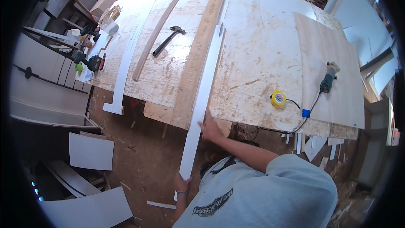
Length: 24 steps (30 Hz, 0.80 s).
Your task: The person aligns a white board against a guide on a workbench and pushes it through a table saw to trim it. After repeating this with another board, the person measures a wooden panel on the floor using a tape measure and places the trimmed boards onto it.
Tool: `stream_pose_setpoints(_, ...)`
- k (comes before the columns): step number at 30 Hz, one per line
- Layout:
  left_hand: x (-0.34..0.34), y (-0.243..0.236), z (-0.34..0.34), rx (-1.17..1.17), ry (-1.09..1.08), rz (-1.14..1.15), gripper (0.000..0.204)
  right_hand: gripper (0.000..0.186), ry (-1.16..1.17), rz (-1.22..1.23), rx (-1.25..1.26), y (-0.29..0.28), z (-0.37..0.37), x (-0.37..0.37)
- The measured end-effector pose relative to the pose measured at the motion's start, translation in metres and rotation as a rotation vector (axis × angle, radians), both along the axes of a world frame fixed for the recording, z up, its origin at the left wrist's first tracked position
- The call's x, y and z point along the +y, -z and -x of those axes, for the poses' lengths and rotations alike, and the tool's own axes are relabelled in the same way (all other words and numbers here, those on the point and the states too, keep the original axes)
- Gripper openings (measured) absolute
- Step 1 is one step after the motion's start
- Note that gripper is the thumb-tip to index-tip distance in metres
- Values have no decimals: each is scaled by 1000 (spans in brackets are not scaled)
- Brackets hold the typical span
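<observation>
A long white board strip (202,97) lies lengthwise on the worktable (253,55), its near end jutting past the table's front edge toward me. Around that near end is my left hand (183,183), fingers closed on it, with a bracelet at the wrist. My right hand (210,129) grips the strip's right edge near the table edge, thumb and fingers apart across it; part of its grip is hidden. Directly left of the strip runs a long tan wooden board (198,50). A small grey pointed piece (221,29) sits at the strip's far end.
A claw hammer (169,40), a brown wood strip (160,31) and a white T-shaped piece (123,71) lie left. Cordless drills (93,62) stand farther left. A yellow tape measure (278,98) and a corded trimmer (328,79) lie right. Offcuts (90,151) litter the floor.
</observation>
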<state>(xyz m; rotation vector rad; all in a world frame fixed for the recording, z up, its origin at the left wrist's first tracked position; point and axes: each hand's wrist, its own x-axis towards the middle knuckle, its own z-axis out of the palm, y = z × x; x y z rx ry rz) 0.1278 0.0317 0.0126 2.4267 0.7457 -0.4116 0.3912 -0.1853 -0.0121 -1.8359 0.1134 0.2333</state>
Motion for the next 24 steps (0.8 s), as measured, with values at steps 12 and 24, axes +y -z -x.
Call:
stream_pose_setpoints(12, -24, 10, -73, -89, 49, 31, 89, 89, -104, -149, 201, -20, -10, -10)
stream_pose_setpoints(24, -69, 5, -169, -119, 62, -27, 99, 84, -25, -25, 165, -24, -107, -40)
